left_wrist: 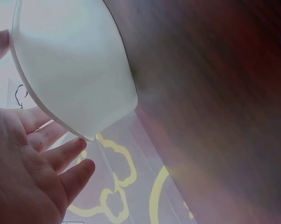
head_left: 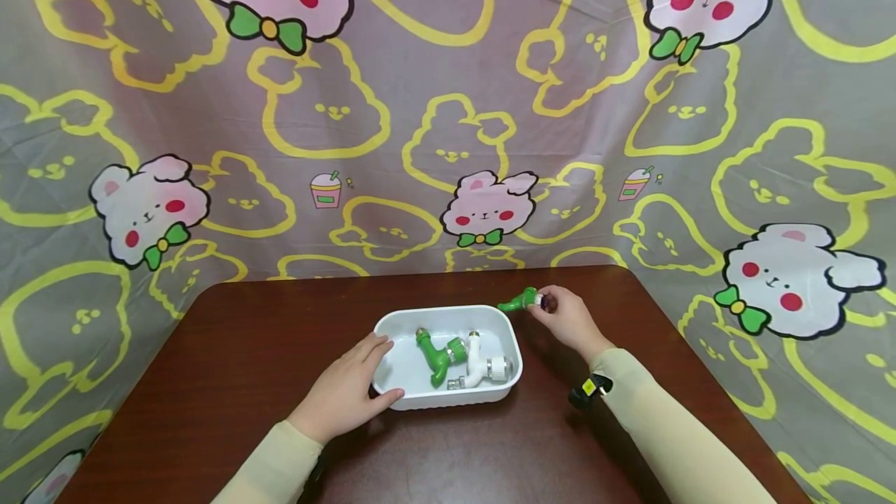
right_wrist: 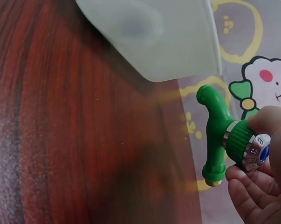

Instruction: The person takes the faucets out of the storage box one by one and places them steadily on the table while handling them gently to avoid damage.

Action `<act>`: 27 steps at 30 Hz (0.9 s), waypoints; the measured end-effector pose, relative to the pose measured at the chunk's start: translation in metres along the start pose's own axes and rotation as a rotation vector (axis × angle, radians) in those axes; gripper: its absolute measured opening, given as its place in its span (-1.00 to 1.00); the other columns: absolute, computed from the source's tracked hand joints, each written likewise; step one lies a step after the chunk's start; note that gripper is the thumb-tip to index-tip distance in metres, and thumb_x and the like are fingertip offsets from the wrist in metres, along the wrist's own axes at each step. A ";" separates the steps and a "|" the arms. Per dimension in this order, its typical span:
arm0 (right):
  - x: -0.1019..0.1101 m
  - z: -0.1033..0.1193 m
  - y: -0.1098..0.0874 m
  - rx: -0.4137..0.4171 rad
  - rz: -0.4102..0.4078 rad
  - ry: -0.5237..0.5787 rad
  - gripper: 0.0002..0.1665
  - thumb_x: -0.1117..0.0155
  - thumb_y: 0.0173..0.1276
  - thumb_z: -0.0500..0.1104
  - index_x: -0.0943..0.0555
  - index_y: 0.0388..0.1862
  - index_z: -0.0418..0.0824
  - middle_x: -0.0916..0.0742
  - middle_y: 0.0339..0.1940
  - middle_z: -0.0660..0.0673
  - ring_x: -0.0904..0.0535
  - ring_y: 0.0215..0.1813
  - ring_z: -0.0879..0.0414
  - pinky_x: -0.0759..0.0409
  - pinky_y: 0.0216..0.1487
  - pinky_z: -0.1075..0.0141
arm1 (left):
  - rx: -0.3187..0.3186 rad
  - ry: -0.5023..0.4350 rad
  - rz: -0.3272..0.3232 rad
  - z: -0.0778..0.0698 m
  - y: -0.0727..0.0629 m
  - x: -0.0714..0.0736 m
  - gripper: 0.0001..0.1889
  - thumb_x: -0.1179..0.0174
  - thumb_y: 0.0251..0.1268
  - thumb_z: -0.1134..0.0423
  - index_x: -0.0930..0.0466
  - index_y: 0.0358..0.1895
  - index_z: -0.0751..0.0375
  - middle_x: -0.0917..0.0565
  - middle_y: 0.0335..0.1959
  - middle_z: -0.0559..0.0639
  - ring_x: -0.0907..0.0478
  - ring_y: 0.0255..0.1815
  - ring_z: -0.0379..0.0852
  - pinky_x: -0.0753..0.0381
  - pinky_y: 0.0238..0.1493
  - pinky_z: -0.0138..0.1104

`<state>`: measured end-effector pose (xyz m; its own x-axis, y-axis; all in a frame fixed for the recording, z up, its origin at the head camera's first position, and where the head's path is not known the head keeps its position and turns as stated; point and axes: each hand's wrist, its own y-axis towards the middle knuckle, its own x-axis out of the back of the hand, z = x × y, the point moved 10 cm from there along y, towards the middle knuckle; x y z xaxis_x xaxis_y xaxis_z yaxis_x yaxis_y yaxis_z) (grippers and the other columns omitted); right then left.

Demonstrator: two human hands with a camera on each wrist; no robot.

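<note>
My right hand (head_left: 568,323) pinches a green tap (right_wrist: 217,135) by its ribbed knob, between thumb and fingers. The knob has a silver collar and a blue centre cap; the spout and brass-threaded inlet stick out free, just beyond the basin's far right corner. My left hand (head_left: 350,391) rests against the left end of a white plastic basin (head_left: 448,400), fingers extended along the rim and thumb at the near side. Inside the basin lie another green tap (head_left: 435,356) and a white tap (head_left: 474,364) with silver knob and nozzle, side by side.
The basin stands on a dark reddish-brown wooden table (head_left: 266,356). Behind and on both sides hangs a grey curtain (head_left: 392,169) printed with cartoon bunnies and yellow outlines. A dark strap (head_left: 590,390) with a yellow mark is worn on the right wrist.
</note>
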<state>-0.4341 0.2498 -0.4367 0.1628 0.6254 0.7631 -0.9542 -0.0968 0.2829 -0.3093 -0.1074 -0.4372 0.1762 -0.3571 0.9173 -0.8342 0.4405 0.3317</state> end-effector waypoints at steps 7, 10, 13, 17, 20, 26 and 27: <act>-0.008 -0.004 0.000 0.002 0.024 -0.032 -0.58 -0.48 0.33 -0.07 -0.64 -0.01 -0.35 -0.70 -0.24 -0.19 -0.59 -0.20 0.00 -0.57 -0.14 0.19 | 0.023 -0.006 0.032 0.002 0.000 -0.003 -0.19 -0.37 0.26 -0.21 -0.47 0.41 0.29 -0.51 0.42 0.18 -0.37 0.54 0.21 -0.50 0.40 0.05; -0.011 -0.008 0.001 -0.004 0.036 -0.045 -0.57 -0.47 0.34 -0.06 -0.64 0.01 -0.35 -0.70 -0.22 -0.19 -0.60 -0.19 0.00 -0.58 -0.13 0.17 | 0.030 -0.010 0.044 0.002 0.000 -0.003 -0.19 -0.36 0.27 -0.22 -0.46 0.42 0.29 -0.50 0.43 0.18 -0.35 0.55 0.21 -0.49 0.41 0.04; -0.014 -0.011 0.001 -0.008 0.042 -0.052 -0.57 -0.47 0.35 -0.06 -0.64 0.01 -0.36 -0.71 -0.21 -0.20 -0.60 -0.19 0.00 -0.59 -0.13 0.16 | 0.034 -0.011 0.051 0.003 0.000 -0.004 -0.18 -0.35 0.28 -0.23 -0.46 0.42 0.29 -0.50 0.44 0.18 -0.35 0.55 0.21 -0.49 0.41 0.04; -0.015 -0.012 0.002 -0.010 0.049 -0.055 -0.56 -0.47 0.35 -0.06 -0.64 0.01 -0.36 -0.70 -0.21 -0.20 -0.60 -0.19 0.00 -0.60 -0.13 0.15 | 0.038 -0.005 0.056 0.003 -0.001 -0.004 -0.18 -0.35 0.28 -0.24 -0.46 0.42 0.29 -0.50 0.44 0.17 -0.35 0.55 0.20 -0.49 0.42 0.04; -0.016 -0.013 0.002 -0.002 0.052 -0.060 -0.56 -0.47 0.34 -0.06 -0.64 0.01 -0.36 -0.70 -0.22 -0.20 -0.60 -0.20 0.00 -0.60 -0.13 0.15 | 0.031 -0.006 0.046 0.002 0.000 -0.003 -0.18 -0.37 0.26 -0.22 -0.46 0.41 0.30 -0.51 0.43 0.18 -0.36 0.54 0.21 -0.49 0.42 0.04; -0.017 -0.013 0.002 0.005 0.062 -0.061 -0.55 -0.48 0.32 -0.06 -0.64 0.00 -0.36 -0.71 -0.22 -0.20 -0.61 -0.19 0.00 -0.61 -0.12 0.13 | 0.013 0.000 0.026 -0.001 0.001 0.000 -0.20 -0.40 0.24 -0.18 -0.49 0.38 0.31 -0.53 0.40 0.20 -0.39 0.51 0.22 -0.51 0.39 0.05; -0.017 -0.012 0.002 0.005 0.065 -0.061 -0.55 -0.48 0.32 -0.06 -0.64 0.00 -0.36 -0.71 -0.22 -0.20 -0.61 -0.19 0.00 -0.61 -0.12 0.13 | 0.013 0.000 0.026 -0.001 0.001 0.000 -0.20 -0.40 0.24 -0.18 -0.49 0.38 0.31 -0.53 0.40 0.19 -0.39 0.51 0.22 -0.52 0.38 0.05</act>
<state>-0.4421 0.2484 -0.4565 0.1158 0.5697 0.8136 -0.9621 -0.1394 0.2345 -0.3092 -0.1064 -0.4366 0.1544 -0.3452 0.9257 -0.8455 0.4387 0.3046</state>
